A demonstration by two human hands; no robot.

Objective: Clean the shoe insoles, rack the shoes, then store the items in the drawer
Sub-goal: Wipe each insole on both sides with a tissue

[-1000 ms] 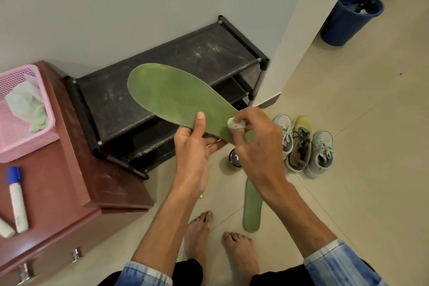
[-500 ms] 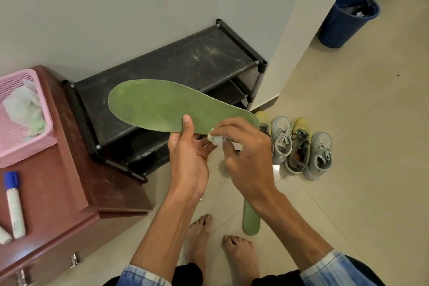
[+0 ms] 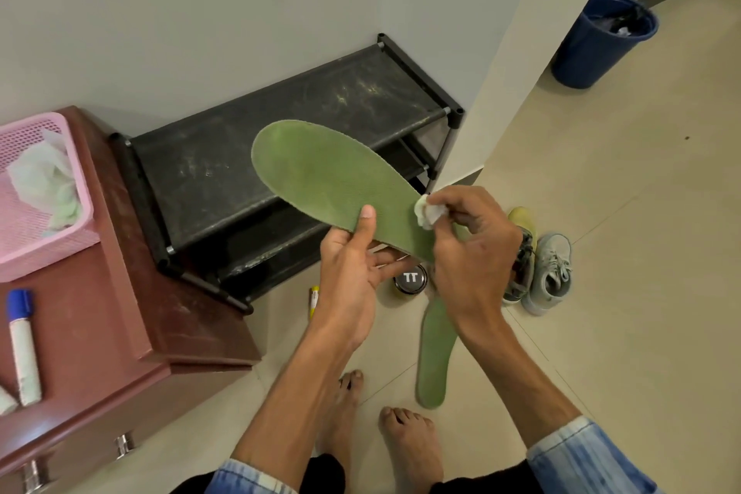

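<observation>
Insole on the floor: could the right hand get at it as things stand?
Probably yes. The floor insole lies uncovered on the tiles below the right hand, nothing lying on it. But that hand pinches a white wipe against the held insole, so its fingers are occupied for now.

I see a plain off-white wall (image 3: 200, 12) across the back, with a projecting corner (image 3: 517, 84) at right. Floor (image 3: 625, 261): large beige tiles, thin grout lines, soft even light. A black tiered shoe rack (image 3: 280, 128) stands against the wall, its top shelf scuffed and dusty. A reddish-brown cabinet (image 3: 128, 317) sits just beside it at left, with metal knobs (image 3: 124, 445) on its front. A blue bin (image 3: 589, 52) stands beyond the corner.
</observation>
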